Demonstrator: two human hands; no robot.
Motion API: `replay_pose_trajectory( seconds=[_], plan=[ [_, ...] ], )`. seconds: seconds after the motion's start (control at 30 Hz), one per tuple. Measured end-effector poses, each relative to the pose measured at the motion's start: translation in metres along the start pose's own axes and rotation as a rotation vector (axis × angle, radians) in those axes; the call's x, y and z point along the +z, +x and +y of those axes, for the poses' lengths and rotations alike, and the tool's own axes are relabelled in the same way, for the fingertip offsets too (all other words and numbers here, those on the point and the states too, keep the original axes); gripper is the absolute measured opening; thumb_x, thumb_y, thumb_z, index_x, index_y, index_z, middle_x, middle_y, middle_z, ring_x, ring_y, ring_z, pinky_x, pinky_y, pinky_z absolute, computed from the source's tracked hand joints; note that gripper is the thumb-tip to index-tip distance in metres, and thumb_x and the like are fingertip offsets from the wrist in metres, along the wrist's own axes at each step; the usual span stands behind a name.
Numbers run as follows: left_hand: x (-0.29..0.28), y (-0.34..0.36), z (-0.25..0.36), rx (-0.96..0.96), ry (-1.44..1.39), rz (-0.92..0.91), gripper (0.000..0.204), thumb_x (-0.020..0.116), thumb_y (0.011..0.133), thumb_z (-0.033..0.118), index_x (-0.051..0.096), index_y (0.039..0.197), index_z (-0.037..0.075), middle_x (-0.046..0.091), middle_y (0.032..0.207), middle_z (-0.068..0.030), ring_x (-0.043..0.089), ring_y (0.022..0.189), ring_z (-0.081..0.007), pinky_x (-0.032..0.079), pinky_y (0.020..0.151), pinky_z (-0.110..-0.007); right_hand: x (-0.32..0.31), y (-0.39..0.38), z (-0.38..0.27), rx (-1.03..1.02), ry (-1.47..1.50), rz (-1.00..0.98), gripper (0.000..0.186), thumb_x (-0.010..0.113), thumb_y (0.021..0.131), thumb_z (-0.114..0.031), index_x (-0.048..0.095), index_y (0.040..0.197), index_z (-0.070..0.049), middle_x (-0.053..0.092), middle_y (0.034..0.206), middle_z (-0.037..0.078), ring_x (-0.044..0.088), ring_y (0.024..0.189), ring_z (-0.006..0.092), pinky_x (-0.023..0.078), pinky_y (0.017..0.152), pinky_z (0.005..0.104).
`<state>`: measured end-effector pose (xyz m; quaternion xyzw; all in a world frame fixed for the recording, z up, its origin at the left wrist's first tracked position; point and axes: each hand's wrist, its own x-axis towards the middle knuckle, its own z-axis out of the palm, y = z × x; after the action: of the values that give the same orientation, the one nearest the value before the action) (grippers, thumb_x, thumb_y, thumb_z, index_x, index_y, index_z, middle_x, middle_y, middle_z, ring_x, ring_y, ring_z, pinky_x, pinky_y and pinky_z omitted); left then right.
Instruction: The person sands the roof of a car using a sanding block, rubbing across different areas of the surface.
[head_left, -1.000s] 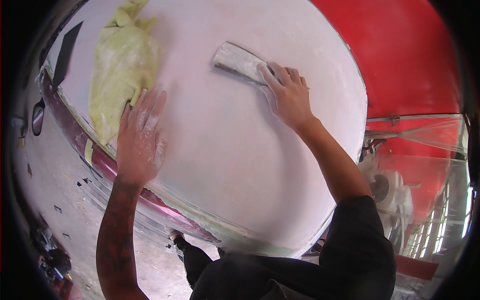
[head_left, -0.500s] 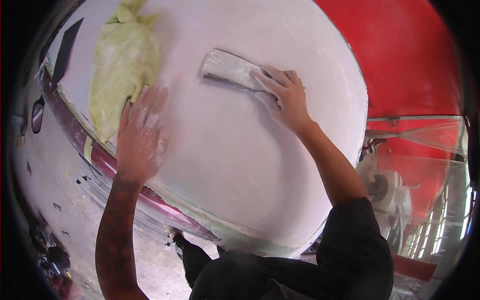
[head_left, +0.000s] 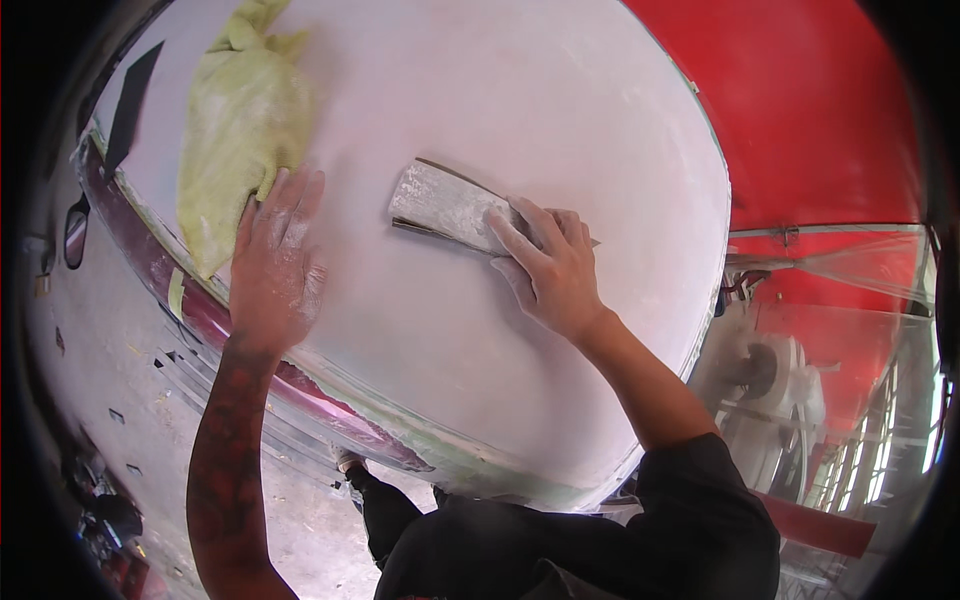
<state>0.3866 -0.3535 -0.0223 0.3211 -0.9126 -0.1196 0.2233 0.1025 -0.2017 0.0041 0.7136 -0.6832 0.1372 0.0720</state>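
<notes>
- White filler-coated panel (head_left: 470, 380): lies under both hands.
- Yellow-green cloth (head_left: 235, 130): just above the left hand's fingertips.
- Sanding block (head_left: 445, 205): flat on the panel, pinned under the right hand (head_left: 550, 275), fingers pressing its near end.
- Left hand (head_left: 275, 270): released, palm spread flat on the panel.

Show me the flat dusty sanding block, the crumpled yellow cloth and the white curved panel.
Flat dusty sanding block (head_left: 445, 207), head view, its bare top face.
Crumpled yellow cloth (head_left: 235, 130), head view, middle of the cloth.
White curved panel (head_left: 560, 110), head view, bare sanded surface.
</notes>
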Motion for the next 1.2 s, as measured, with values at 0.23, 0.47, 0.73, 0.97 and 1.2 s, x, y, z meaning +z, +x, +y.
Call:
replay_pose_trajectory(
  seconds=[0.23, 0.47, 0.73, 0.97, 1.2],
  plan=[
    [0.008, 0.018, 0.01, 0.089, -0.046, 0.032, 0.07, 0.049, 0.082, 0.001, 0.035, 0.15, 0.002, 0.04, 0.151, -0.0177, 0.034, 0.142, -0.0384, 0.021, 0.117, -0.049, 0.006, 0.164, 0.144, 0.383, -0.41, -0.049, 0.039, 0.057, 0.095, -0.032, 0.061, 0.132, -0.021, 0.063, 0.124, 0.009, 0.057, 0.107, 0.0374, 0.051, 0.088, 0.0466],
    [0.005, 0.002, -0.002, 0.053, -0.085, 0.056, 0.075, 0.054, 0.08, 0.005, 0.031, 0.152, 0.007, 0.038, 0.153, -0.0135, 0.034, 0.141, -0.0356, 0.023, 0.117, -0.052, 0.008, 0.002, -0.054, 0.073, -0.09, 0.052, 0.048, 0.074, 0.08, -0.021, 0.064, 0.128, -0.019, 0.058, 0.121, 0.009, 0.054, 0.094, 0.029, 0.044, 0.078, 0.0414],
    [0.005, 0.016, 0.009, 0.111, -0.13, 0.101, 0.066, 0.049, 0.085, 0.005, 0.034, 0.149, 0.001, 0.04, 0.15, -0.0193, 0.035, 0.14, -0.0392, 0.022, 0.117, -0.049, 0.012, 0.116, 0.119, 0.234, -0.441, 0.143, 0.036, 0.06, 0.093, -0.034, 0.061, 0.125, -0.019, 0.064, 0.115, 0.01, 0.059, 0.096, 0.036, 0.05, 0.08, 0.0466],
    [0.005, 0.001, -0.001, 0.067, -0.104, 0.076, 0.066, 0.048, 0.085, 0.005, 0.035, 0.149, 0.001, 0.04, 0.15, -0.0189, 0.034, 0.14, -0.0389, 0.022, 0.117, -0.049, 0.001, -0.015, 0.009, 0.226, -0.125, 0.07, 0.052, 0.071, 0.084, -0.019, 0.057, 0.134, -0.017, 0.055, 0.132, 0.009, 0.052, 0.106, 0.0343, 0.043, 0.092, 0.0459],
    [0.002, 0.004, -0.001, 0.099, -0.019, 0.047, 0.06, 0.042, 0.092, 0.012, 0.033, 0.15, -0.001, 0.039, 0.152, -0.0176, 0.032, 0.143, -0.0356, 0.021, 0.118, -0.048, -0.033, -0.075, 0.03, 0.103, -0.042, -0.011, 0.057, 0.074, 0.078, -0.015, 0.06, 0.133, -0.017, 0.055, 0.133, 0.009, 0.053, 0.106, 0.033, 0.044, 0.093, 0.0449]
  ],
)
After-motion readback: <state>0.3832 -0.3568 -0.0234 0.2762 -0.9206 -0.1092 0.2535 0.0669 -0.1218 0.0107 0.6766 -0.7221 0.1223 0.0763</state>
